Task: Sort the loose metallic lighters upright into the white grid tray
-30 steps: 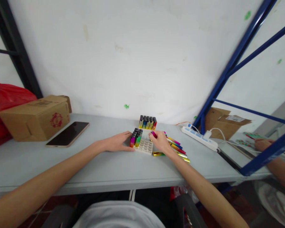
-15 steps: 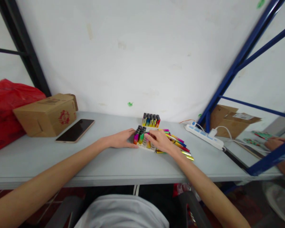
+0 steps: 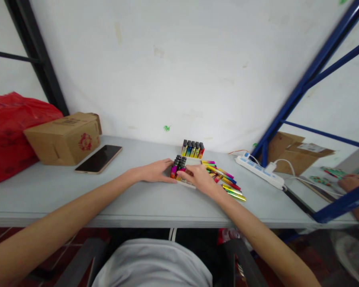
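Observation:
A pale tray [image 3: 188, 184] on the table bears upright lighters [image 3: 174, 169] with black tops and shiny coloured bodies at its left end. My left hand [image 3: 156, 171] curves round that end, thumb at the near side and fingers at the far side, gripping the tray. From the right, my right hand [image 3: 200, 177] pinches a purple and orange lighter [image 3: 181, 173] beside the others; its fingers partly hide it and the tray. Shiny coloured lighter-like sleeves [image 3: 224, 179] lie in a loose heap right of my right hand.
Another block of upright lighters [image 3: 193, 149] stands near the wall. At left are a phone [image 3: 99, 159], a cardboard box [image 3: 64, 139] and a red bag [image 3: 12, 135]. A power strip [image 3: 259, 171] and blue frame [image 3: 287, 103] stand right; beyond is another person's hand [image 3: 351, 182].
My right hand has moved slightly left with the lighter, closer to the standing lighters. My left hand keeps its place at the tray's end. The camera view has shifted a little.

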Motion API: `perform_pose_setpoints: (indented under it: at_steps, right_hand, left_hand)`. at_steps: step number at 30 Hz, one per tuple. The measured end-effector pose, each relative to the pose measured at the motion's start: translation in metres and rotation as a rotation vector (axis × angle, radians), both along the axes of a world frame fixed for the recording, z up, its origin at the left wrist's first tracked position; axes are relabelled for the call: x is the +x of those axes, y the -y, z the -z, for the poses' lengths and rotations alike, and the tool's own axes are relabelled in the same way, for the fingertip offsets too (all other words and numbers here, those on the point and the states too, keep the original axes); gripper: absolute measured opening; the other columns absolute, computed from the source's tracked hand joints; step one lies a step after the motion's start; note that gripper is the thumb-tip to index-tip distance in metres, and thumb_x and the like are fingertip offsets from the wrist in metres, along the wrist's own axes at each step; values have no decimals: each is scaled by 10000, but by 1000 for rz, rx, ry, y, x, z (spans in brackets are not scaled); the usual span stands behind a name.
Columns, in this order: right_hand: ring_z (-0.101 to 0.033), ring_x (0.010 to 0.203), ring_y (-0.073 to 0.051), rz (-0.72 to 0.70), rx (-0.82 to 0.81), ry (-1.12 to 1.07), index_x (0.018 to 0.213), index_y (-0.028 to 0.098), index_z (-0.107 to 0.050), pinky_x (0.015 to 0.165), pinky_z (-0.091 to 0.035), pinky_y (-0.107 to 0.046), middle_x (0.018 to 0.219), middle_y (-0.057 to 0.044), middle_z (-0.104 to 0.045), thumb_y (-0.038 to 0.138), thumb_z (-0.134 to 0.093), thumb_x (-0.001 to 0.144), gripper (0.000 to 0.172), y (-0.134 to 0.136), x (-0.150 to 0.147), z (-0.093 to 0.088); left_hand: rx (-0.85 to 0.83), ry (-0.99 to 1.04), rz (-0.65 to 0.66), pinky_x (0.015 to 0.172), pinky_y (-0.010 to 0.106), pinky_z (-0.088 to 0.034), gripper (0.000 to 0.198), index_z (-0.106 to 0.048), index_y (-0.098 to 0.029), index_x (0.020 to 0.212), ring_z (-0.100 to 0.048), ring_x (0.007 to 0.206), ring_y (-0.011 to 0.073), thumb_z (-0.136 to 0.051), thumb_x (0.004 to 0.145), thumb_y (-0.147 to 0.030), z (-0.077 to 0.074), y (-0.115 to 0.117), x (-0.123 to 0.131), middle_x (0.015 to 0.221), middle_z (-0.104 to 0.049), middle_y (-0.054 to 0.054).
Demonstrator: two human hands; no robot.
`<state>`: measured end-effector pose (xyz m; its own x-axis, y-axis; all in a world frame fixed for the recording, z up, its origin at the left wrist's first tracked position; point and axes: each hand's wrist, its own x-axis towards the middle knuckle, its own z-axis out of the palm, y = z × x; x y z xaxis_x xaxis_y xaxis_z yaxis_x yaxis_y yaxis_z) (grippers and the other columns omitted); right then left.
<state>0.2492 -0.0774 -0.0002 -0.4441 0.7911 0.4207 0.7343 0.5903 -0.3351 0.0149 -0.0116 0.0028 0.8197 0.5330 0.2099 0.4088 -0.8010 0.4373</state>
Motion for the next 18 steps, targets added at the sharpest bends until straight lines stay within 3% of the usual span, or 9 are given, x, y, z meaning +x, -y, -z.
perform_pose_setpoints:
  at_steps: [3,7,11,15,18]
  right_hand:
    - [-495,563,-146,33,36,133,699,195,-647,568,-251,-280,632,-30,-630,570,-566,982,476,0,-2,2]
    - [-476,546,-138,74,48,107,643,193,-612,579,-253,-279,582,-16,-593,591,-479,1015,562,-5,11,-5]
    - [-551,627,-155,226,66,87,767,187,-661,641,-328,-270,698,-37,-673,472,-377,1078,509,-22,55,-14]
    - [-634,786,-179,332,20,162,942,147,-713,734,-417,-269,911,-92,-748,365,-543,1017,287,-36,112,-15]
    - [-658,752,-186,316,-141,148,918,162,-736,709,-449,-267,890,-78,-761,389,-679,930,235,-37,140,-15]
  left_hand:
    - [16,-48,-3,1034,393,-467,644,-602,-155,1255,-614,1129,307,-669,859,-659,-2,1,0,1231,-640,132]
    - [-3,-42,-23,1062,393,-458,703,-576,-155,1306,-610,1160,313,-656,854,-687,-3,3,0,1274,-631,130]
    - [-30,-51,-33,1100,409,-439,739,-555,-164,1341,-597,1197,319,-645,852,-710,-4,3,0,1318,-619,133]
    - [-34,-63,-49,1095,419,-446,739,-557,-171,1338,-597,1194,325,-654,844,-711,-5,3,0,1338,-616,133]
    - [-37,-64,-46,1102,410,-438,735,-555,-183,1345,-588,1213,320,-650,846,-714,-6,3,1,1346,-613,129]
